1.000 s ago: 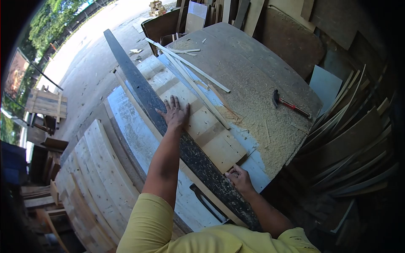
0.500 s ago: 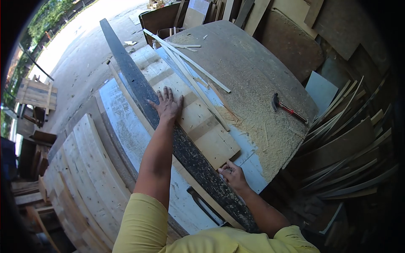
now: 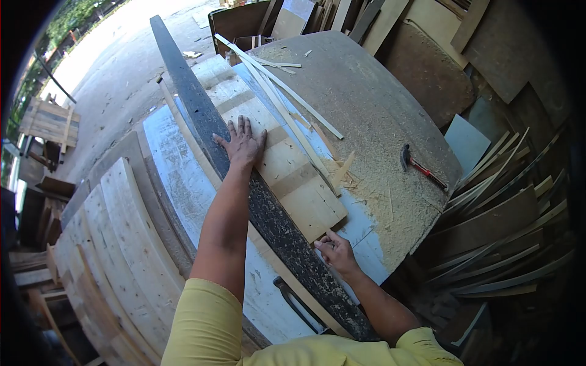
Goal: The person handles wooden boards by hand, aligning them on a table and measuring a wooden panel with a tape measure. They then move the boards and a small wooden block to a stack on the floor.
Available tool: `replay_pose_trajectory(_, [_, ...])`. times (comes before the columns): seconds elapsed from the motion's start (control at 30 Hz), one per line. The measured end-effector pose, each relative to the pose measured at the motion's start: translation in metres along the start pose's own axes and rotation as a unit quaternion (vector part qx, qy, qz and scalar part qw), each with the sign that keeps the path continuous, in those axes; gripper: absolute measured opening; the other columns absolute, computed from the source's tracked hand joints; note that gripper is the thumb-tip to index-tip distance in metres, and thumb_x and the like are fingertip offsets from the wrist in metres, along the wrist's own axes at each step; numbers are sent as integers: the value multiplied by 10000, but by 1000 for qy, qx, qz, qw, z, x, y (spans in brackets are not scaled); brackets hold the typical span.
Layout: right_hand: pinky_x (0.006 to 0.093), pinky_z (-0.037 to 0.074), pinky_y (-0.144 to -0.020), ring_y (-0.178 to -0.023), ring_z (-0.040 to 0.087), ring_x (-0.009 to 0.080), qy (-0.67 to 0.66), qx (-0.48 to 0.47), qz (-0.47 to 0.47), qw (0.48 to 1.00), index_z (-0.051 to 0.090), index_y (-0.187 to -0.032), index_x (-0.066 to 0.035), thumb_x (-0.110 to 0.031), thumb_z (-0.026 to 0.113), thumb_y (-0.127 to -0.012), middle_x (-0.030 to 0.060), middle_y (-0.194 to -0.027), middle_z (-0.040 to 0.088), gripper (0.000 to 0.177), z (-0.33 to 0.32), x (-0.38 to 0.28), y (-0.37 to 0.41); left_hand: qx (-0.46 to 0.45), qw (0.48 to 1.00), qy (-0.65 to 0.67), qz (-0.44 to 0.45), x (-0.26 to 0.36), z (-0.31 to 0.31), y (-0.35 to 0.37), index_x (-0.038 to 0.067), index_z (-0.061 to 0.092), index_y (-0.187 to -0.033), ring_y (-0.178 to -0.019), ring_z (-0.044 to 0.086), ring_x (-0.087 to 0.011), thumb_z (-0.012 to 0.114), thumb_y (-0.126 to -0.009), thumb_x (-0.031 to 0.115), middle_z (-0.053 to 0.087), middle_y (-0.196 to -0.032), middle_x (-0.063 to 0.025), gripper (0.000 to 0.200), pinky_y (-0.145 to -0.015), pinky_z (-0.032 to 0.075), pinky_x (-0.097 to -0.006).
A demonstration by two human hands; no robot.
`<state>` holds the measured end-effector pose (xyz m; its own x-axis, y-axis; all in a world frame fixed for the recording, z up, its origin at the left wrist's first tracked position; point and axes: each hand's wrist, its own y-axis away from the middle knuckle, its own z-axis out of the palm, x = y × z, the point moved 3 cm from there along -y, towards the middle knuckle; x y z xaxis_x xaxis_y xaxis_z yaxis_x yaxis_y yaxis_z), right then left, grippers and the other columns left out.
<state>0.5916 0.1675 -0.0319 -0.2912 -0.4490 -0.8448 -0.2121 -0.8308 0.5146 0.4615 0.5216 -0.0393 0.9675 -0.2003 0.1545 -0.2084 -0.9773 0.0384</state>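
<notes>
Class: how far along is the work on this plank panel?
Done: the dark board is laid along the plank panel; thin offcut strips and sawdust lie beside it. In hand: the left hand presses the board while the right hand rests at its edge near the panel's corner. Left: probably marking or cutting along that edge; the hammer lies untouched.

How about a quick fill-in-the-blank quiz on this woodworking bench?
1. The hand spread flat where the long dark plank meets the pale boards is the person's ___.
2. The tool lying on the sawdust-covered table is a ___.
3. That tool's handle is coloured ___.
Missing words: left hand; hammer; red.
</notes>
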Motion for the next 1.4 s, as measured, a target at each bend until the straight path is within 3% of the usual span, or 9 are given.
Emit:
replay_pose_trajectory(0.13, [188, 319, -442, -502, 440, 21, 15, -8, 1, 1000, 525, -867, -56, -210, 692, -886, -37, -594, 496, 228, 2, -4, -8, -3, 1000, -7, -2, -3, -3, -7, 149, 192, -1527, -1479, 64, -264, 267, -928, 642, 123, -1603, -7, 779, -1073, -56, -722])
replay_pose_trajectory(0.2, [172, 321, -433, -548, 444, 16, 15, -16, 20, 1000, 568, -937, -58, -195, 681, -891, -37, -745, 489, 184, 4, -7, -10, -1, 1000, -7, 1, -6, -2, -12, 149, 197, -1526, -1479, 67, -265, 267, -929, 639, 130, -1601, -5, 775, -1076, -52, -720])
replay_pose_trajectory(0.93, [168, 325, -427, -541, 461, 20, 21, -33, -4, 999, 547, -937, -56, -203, 708, -873, -18, -754, 504, 228, 43, -34, -64, -27, 999, -35, -7, -31, -19, -75, 164, 174, -1531, -1480, 61, -245, 238, -940, 631, 96, -1606, 24, 755, -1084, -30, -719])
replay_pose_trajectory(1.13, [171, 337, -438, -562, 468, 26, 23, -79, -11, 997, 539, -969, -57, -237, 707, -872, -13, -769, 492, 265, 68, -61, -106, -68, 996, -57, -34, -50, -26, -93, 135, 214, -1520, -1477, 64, -293, 273, -954, 581, 100, -1606, -21, 723, -1088, -37, -706])
replay_pose_trajectory(1.2, [175, 339, -429, -555, 477, 32, 7, -109, -16, 994, 531, -988, -45, -261, 694, -879, -5, -765, 496, 292, 80, -67, -127, -50, 995, -85, -15, -44, -38, -78, 140, 294, -1495, -1467, 119, -317, 400, -947, 503, 140, -1600, -40, 666, -1098, 56, -695])
replay_pose_trajectory(1.3, [187, 339, -418, -555, 489, 43, -31, -82, -6, 996, 530, -986, -48, -258, 692, -877, 3, -750, 504, 287, 99, -76, -157, 70, 983, 50, 160, -5, -60, -35, 140, 443, -1400, -1349, 363, -308, 630, -841, 296, 310, -1531, -80, 609, -1077, 299, -538])
replay_pose_trajectory(1.33, [190, 347, -416, -570, 510, 53, -3, -73, 14, 997, 533, -996, -60, -258, 674, -888, 17, -781, 524, 266, 103, -74, -166, 36, 958, 121, 259, 19, -81, -5, 130, 485, -1362, -1282, 448, -301, 675, -810, 231, 404, -1472, -95, 592, -1037, 377, -463])
replay_pose_trajectory(1.37, [190, 347, -416, -570, 510, 53, -7, -76, 13, 997, 533, -996, -60, -258, 674, -888, 17, -781, 524, 266, 105, -62, -178, -46, 876, 308, 368, 38, -81, 14, 124, 494, -1359, -1188, 528, -296, 726, -780, 185, 491, -1395, -99, 626, -960, 456, -394])
replay_pose_trajectory(1.4, [213, 371, -431, -579, 522, 68, -51, -92, -25, 994, 534, -990, -65, -263, 658, -898, 22, -787, 530, 252, 106, -49, -191, -186, 824, 383, 373, 65, -103, 50, 127, 485, -1373, -1103, 574, -296, 766, -759, 181, 538, -1332, -113, 678, -907, 492, -340])
